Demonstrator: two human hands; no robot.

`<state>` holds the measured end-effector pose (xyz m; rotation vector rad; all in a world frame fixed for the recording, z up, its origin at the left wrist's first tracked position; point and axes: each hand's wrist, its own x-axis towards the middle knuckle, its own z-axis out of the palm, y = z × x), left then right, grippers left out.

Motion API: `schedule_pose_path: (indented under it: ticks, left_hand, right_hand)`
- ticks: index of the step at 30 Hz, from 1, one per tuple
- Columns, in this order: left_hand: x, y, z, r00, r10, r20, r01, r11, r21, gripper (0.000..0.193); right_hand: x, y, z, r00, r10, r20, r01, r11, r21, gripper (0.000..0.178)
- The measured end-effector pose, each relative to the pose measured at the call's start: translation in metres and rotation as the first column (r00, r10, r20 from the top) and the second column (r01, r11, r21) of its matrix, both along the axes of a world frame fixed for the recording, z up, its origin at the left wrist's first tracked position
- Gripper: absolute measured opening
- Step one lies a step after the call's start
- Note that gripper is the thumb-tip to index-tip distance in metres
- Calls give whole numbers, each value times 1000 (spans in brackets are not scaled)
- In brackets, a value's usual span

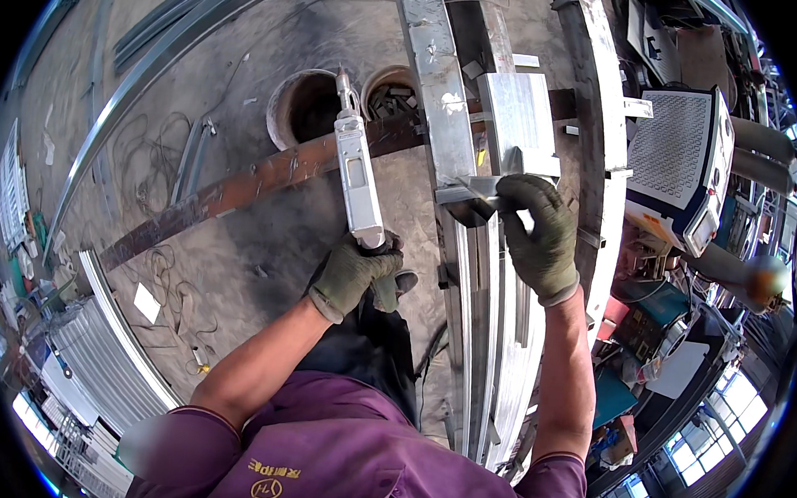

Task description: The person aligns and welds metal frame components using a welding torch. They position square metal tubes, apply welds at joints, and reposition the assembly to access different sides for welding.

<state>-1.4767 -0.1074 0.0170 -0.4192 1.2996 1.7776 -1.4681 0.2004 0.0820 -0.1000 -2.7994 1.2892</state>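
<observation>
My left hand point(354, 275), in a dark green work glove, is wrapped round the handle end of a handheld welding gun point(357, 176). The gun is long and silver-white, and its narrow nozzle points away from me. To its right, my gloved right hand point(545, 243) is curled, thumb and fingertips pinched on a small bent metal piece point(466, 195). That piece lies across long silver metal bars point(467, 325). Just beyond my right fingers sits a short, wide box-section tube point(519, 111). The fingertips partly cover where the bent piece ends.
A rusty flat beam point(267, 172) runs crosswise beneath the bars. Two round buckets stand beyond it, one dark inside point(281, 108), one holding metal scraps point(371, 78). A white and blue machine point(680, 128) stands at right. Cables point(158, 277) lie on the floor at left.
</observation>
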Motion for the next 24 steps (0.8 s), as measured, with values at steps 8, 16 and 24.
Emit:
schedule_pose_path:
  ticks: [8, 16, 24]
  left_hand:
    - [-3, 9, 0, 997, 52, -52, -52, 999, -2, 26]
    - [-26, 47, -14, 948, -153, -278, 154, 988, -18, 38]
    - [-15, 65, -32, 888, -205, -413, 195, 979, -66, 47]
  right_hand:
    - [-7, -3, -22, 892, 304, 334, -358, 927, 113, 32]
    - [1, -12, -49, 905, 249, 346, -318, 935, 160, 35]
    - [0, -22, -51, 918, 169, 359, -255, 944, 209, 28]
